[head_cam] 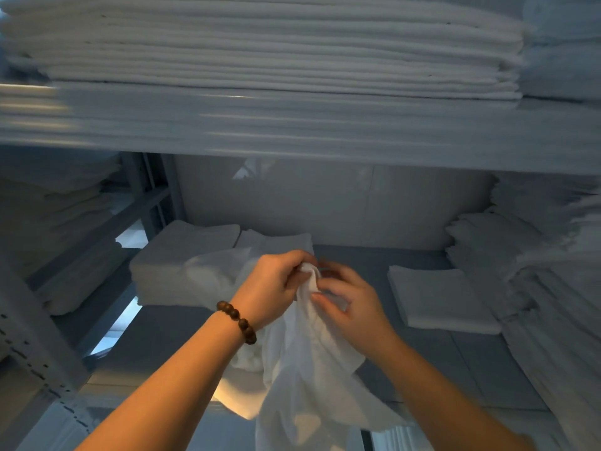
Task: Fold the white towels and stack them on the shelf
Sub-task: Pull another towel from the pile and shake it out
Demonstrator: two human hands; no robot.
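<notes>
The left hand (276,281) and right hand (353,307) pinch the hanging white towel (302,369) in their fingers (328,299), probably hunting its corners to start folding.

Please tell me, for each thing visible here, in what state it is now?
Loose white cloth towel: unfolded, crumpled, hanging, held at its top.
Left hand, wearing brown bead bracelet: grips the towel's top.
Right hand: pinches the towel's edge.
Low white towel stack at left: folded, lying flat.
Thin white towel pile at right: folded, lying flat.
Tall white towel stack above: folded, neat.
</notes>
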